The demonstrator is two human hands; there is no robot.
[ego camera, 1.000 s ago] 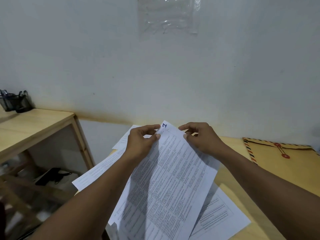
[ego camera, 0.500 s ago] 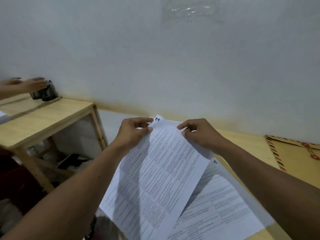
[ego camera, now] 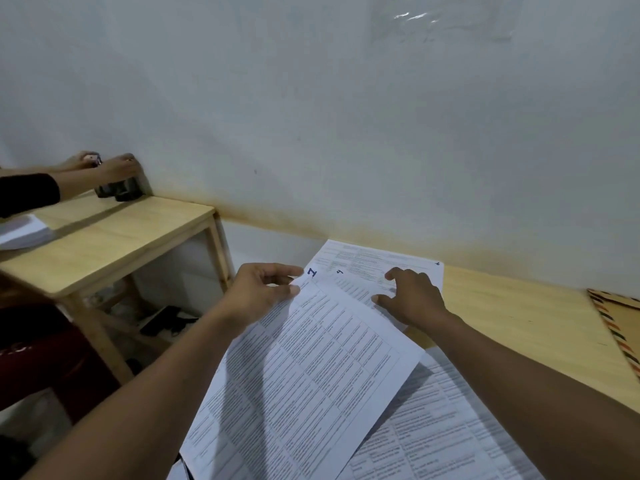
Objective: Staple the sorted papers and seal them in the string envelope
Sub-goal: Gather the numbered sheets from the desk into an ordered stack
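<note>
Head view: your left hand (ego camera: 258, 292) pinches top corner of sheet marked "1" (ego camera: 311, 372), thumb and fingers closed on paper, sheet lifted and tilted above other papers (ego camera: 436, 434) on tabletop (ego camera: 512, 323). Your right hand (ego camera: 412, 296) open, fingers spread, resting on sheet marked "4" (ego camera: 360, 271) beneath. String envelope (ego camera: 620, 327) flat at right tabletop edge, well apart from hands. Second person's hands (ego camera: 114, 168) on dark object (ego camera: 119, 190), side table (ego camera: 104, 237) at left.

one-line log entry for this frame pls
stage: sorting | left hand: pinching sheet marked 1 | right hand: on sheet marked 4 | string envelope: untouched, right edge
</note>
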